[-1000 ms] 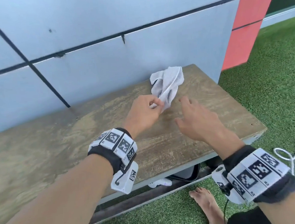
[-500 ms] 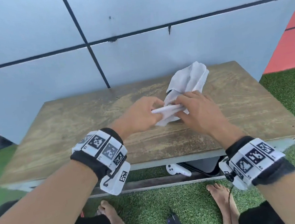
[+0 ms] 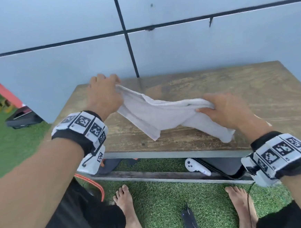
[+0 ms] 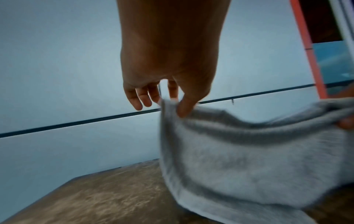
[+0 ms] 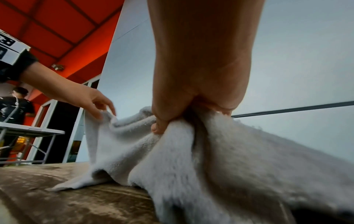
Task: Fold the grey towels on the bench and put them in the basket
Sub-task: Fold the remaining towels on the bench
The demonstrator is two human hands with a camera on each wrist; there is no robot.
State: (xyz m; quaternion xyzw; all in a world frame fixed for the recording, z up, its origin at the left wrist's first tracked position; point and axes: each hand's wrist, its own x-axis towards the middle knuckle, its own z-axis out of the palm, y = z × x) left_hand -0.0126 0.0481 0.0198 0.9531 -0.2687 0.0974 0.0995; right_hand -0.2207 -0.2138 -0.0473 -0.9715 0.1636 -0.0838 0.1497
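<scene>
A: Half a second ago our towel (image 3: 157,117) was bunched. Now it's stretched over the bench (image 3: 252,88).

B: Yep, left hand (image 3: 103,97) and right hand (image 3: 225,111) fingers pinching it. Folding next, we reckon.

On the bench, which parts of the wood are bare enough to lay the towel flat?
The bench shows bare wood right of the right hand, up to the far right corner by the wall. A narrow bare strip runs behind the towel. The near left, under the left hand and hanging cloth, is crowded.
</scene>
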